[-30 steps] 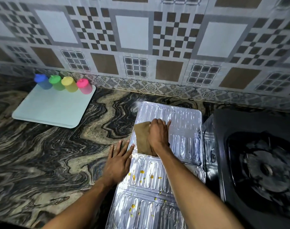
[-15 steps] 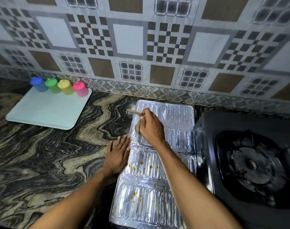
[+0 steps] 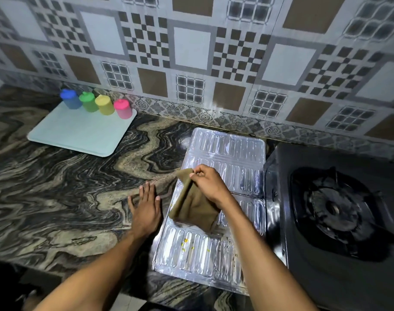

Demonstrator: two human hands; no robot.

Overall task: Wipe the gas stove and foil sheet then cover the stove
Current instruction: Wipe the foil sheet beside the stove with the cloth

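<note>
A ribbed silver foil sheet [image 3: 227,153] lies flat on the marble counter, left of the black gas stove [image 3: 335,209]. Yellow crumbs dot its near panel. My right hand [image 3: 208,184] pinches a corner of an olive-brown cloth [image 3: 192,207], which hangs down and rests on the sheet's middle. My left hand [image 3: 146,207] lies flat, fingers spread, on the counter just left of the sheet's edge, holding nothing.
A pale blue tray [image 3: 79,135] sits at the back left with blue, green, yellow and pink lidded cups [image 3: 97,105] along its far edge. The patterned tile wall [image 3: 191,48] runs behind. The counter's front edge [image 3: 84,272] is close below my arms.
My right hand has lifted the cloth off the foil's far panel and pulled it back over the middle, now hanging unfolded. My left hand has slid slightly left, off the sheet's edge.
</note>
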